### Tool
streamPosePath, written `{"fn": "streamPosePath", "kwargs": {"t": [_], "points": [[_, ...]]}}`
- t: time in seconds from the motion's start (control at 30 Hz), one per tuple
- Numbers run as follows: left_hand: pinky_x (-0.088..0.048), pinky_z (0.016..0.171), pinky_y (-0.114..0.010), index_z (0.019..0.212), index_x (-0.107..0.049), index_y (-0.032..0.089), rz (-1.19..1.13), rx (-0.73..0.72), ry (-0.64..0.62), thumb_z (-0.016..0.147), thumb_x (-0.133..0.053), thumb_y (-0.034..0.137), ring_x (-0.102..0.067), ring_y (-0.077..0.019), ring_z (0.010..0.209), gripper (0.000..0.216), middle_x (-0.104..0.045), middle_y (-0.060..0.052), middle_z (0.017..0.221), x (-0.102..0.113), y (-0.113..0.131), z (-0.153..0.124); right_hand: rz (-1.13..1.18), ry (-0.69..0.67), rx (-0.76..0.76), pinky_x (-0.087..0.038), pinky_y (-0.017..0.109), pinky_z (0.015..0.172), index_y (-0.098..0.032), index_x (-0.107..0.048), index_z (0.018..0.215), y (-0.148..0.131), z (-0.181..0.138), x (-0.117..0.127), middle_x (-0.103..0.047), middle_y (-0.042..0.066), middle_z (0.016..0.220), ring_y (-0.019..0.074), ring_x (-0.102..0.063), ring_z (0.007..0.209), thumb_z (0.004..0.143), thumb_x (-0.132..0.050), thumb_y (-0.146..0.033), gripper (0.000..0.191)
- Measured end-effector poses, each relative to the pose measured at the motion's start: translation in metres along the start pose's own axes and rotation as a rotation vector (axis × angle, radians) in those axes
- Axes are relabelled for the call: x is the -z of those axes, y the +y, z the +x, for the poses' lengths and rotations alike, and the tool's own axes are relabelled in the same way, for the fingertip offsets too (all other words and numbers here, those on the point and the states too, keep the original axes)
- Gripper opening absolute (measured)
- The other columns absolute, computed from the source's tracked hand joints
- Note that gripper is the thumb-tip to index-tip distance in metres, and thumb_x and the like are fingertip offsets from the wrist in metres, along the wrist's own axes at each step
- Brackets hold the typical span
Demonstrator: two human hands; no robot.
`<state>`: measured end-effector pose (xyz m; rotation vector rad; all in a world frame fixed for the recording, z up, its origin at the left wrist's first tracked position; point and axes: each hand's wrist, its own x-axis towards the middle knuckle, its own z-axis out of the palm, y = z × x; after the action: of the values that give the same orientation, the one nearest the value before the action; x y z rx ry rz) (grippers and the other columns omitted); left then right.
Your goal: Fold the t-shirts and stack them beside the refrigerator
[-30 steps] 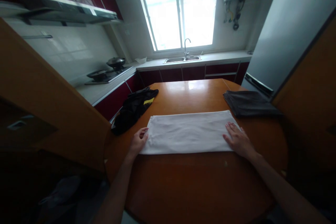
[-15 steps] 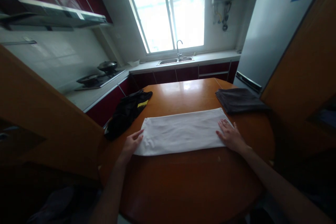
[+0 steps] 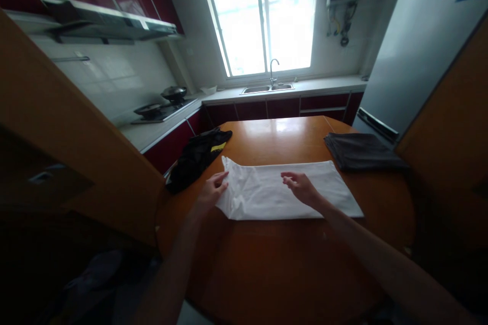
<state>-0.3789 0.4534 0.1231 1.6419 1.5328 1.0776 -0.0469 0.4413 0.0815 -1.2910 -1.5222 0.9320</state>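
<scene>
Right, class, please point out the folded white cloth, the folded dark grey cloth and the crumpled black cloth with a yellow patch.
Folded white cloth (image 3: 267, 198): head view, flat middle.
Folded dark grey cloth (image 3: 366, 152): head view, top face.
Crumpled black cloth (image 3: 197, 156): head view, central folds.

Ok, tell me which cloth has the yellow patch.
The crumpled black cloth, beyond the left hand; the white cloth and folded grey cloth show no yellow.

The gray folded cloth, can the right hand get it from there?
Probably yes: the right hand is over the white cloth, and nothing seems to stand between it and the gray cloth on its right.
</scene>
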Motion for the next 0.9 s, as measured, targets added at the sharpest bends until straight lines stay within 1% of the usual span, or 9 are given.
{"fn": "streamPosePath", "kwargs": {"t": [0.1, 0.2, 0.4, 0.47, 0.57, 0.67, 0.77, 0.83, 0.9], "points": [[-0.053, 0.096, -0.036, 0.119, -0.074, 0.014, 0.026, -0.135, -0.048, 0.074, -0.071, 0.039, -0.063, -0.029, 0.118, 0.052, -0.064, -0.014, 0.134, -0.017, 0.016, 0.002, 0.19, -0.093, -0.159, -0.056, 0.028, 0.064, -0.014, -0.073, 0.107, -0.012, 0.016, -0.026, -0.075, 0.012, 0.104, 0.0192, -0.072, 0.079, 0.09, -0.058, -0.028, 0.027], [-0.054, 0.09, -0.034, 0.125, -0.072, 0.014, 0.072, -0.253, -0.129, 0.08, -0.065, 0.03, -0.064, -0.0262, 0.113, 0.048, -0.063, -0.014, 0.132, -0.041, 0.032, 0.0, 0.362, -0.127, -0.269, -0.055, 0.026, 0.06, -0.014, -0.07, 0.108, -0.017, 0.019, -0.04, -0.073, 0.014, 0.111, 0.0162, -0.071, 0.073, 0.094, -0.056, -0.032, 0.027], [-0.053, 0.09, -0.03, 0.127, -0.071, 0.018, 0.095, -0.399, -0.265, 0.08, -0.061, 0.011, -0.064, -0.022, 0.111, 0.048, -0.065, -0.012, 0.129, -0.097, 0.046, -0.014, 0.591, -0.111, -0.33, -0.056, 0.029, 0.062, -0.017, -0.062, 0.116, -0.009, 0.01, -0.036, -0.07, 0.015, 0.117, 0.0168, -0.07, 0.073, 0.099, -0.048, -0.049, 0.038], [-0.054, 0.086, -0.028, 0.129, -0.069, 0.019, 0.075, -0.424, -0.311, 0.08, -0.058, 0.008, -0.065, -0.0199, 0.107, 0.051, -0.066, -0.011, 0.129, -0.113, 0.045, -0.02, 0.622, -0.104, -0.339, -0.055, 0.028, 0.062, -0.018, -0.063, 0.106, -0.003, 0.01, -0.034, -0.072, 0.012, 0.107, 0.0162, -0.069, 0.071, 0.097, -0.052, -0.051, 0.036], [-0.056, 0.082, -0.026, 0.132, -0.066, 0.02, 0.028, -0.434, -0.346, 0.08, -0.056, 0.005, -0.067, -0.0169, 0.099, 0.055, -0.065, -0.01, 0.131, -0.132, 0.037, -0.028, 0.593, -0.066, -0.356, -0.051, 0.026, 0.058, -0.018, -0.062, 0.087, 0.007, 0.012, -0.033, -0.07, 0.005, 0.081, 0.0149, -0.063, 0.063, 0.09, -0.059, -0.051, 0.033], [-0.058, 0.079, -0.026, 0.136, -0.064, 0.022, 0.009, -0.442, -0.37, 0.079, -0.054, 0.003, -0.067, -0.0135, 0.087, 0.061, -0.061, -0.01, 0.14, -0.143, 0.029, -0.036, 0.531, -0.035, -0.314, -0.043, 0.024, 0.053, -0.017, -0.064, 0.079, 0.014, 0.014, -0.036, -0.064, 0.001, 0.067, 0.013, -0.056, 0.058, 0.079, -0.069, -0.048, 0.031], [-0.058, 0.074, -0.025, 0.131, -0.067, 0.021, -0.007, -0.435, -0.373, 0.083, -0.055, 0.008, -0.068, -0.0136, 0.085, 0.052, -0.058, -0.01, 0.144, -0.147, 0.028, -0.042, 0.513, -0.014, -0.241, -0.04, 0.023, 0.053, -0.015, -0.067, 0.079, 0.017, 0.013, -0.039, -0.065, 0.0, 0.068, 0.0125, -0.054, 0.06, 0.069, -0.074, -0.043, 0.03], [-0.057, 0.07, -0.023, 0.121, -0.072, 0.019, -0.036, -0.396, -0.356, 0.084, -0.055, 0.012, -0.069, -0.0148, 0.088, 0.041, -0.063, -0.01, 0.137, -0.144, 0.029, -0.043, 0.524, -0.012, -0.242, -0.041, 0.023, 0.054, -0.015, -0.07, 0.083, 0.016, 0.013, -0.041, -0.068, 0.001, 0.072, 0.0129, -0.056, 0.063, 0.066, -0.073, -0.04, 0.031], [-0.055, 0.066, -0.022, 0.109, -0.076, 0.018, -0.047, -0.339, -0.319, 0.083, -0.055, 0.013, -0.069, -0.0143, 0.082, 0.033, -0.073, -0.007, 0.118, -0.138, 0.032, -0.042, 0.537, 0.003, -0.288, -0.043, 0.023, 0.054, -0.015, -0.071, 0.089, 0.012, 0.014, -0.041, -0.07, 0.002, 0.077, 0.0134, -0.058, 0.064, 0.064, -0.072, -0.035, 0.032]]}}
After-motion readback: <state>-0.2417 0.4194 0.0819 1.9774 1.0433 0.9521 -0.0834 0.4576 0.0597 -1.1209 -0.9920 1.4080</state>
